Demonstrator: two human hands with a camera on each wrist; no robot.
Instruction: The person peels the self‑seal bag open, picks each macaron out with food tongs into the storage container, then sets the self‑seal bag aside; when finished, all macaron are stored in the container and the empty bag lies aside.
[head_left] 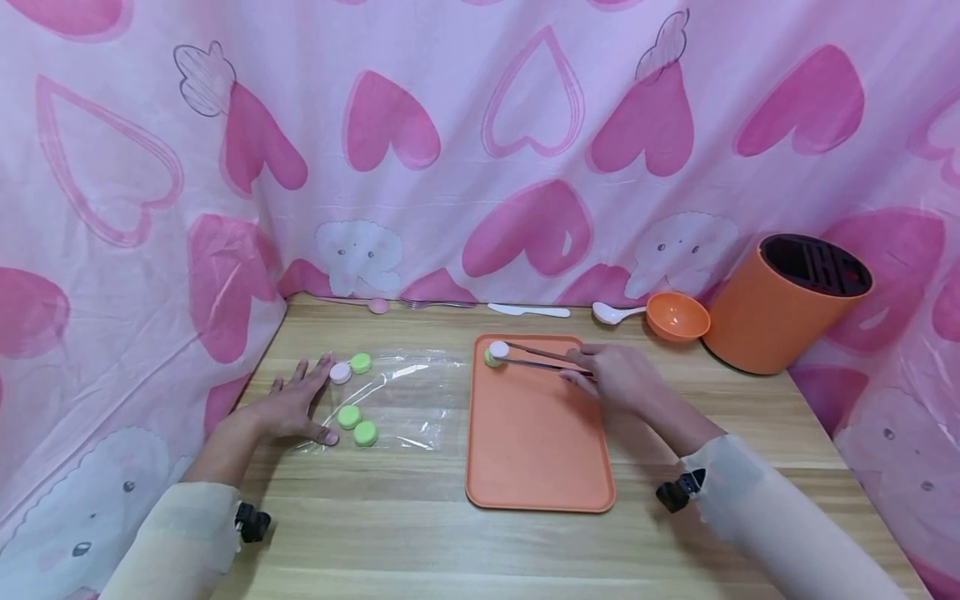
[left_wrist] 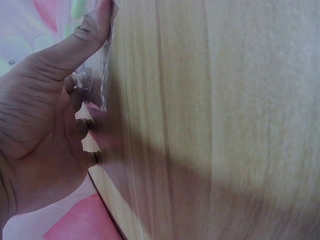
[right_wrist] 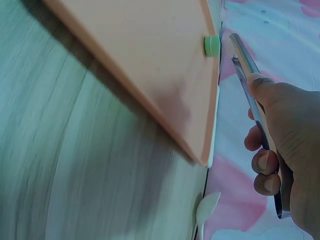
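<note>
My left hand [head_left: 292,404] rests with fingers spread at the left edge of a clear plastic bag [head_left: 420,392]; its thumb and fingertips touch the film. On the bag area lie a pink macaron [head_left: 341,372] touching a green macaron [head_left: 361,362], and a pair of green macarons [head_left: 357,425] below. My right hand [head_left: 618,377] grips metal tongs [right_wrist: 250,85] over the orange tray [head_left: 536,450]. Between the tong tips in the head view is another pink macaron [head_left: 498,350], just over a green macaron [right_wrist: 212,46] standing in the tray's far left corner.
Along the back edge lie a pink spoon [head_left: 378,306], a fork [head_left: 438,304], a white knife [head_left: 528,311] and a white spoon [head_left: 611,314]. An orange bowl [head_left: 678,317] and an orange knife block [head_left: 780,308] stand at the back right. A pink curtain [head_left: 465,108] hangs behind.
</note>
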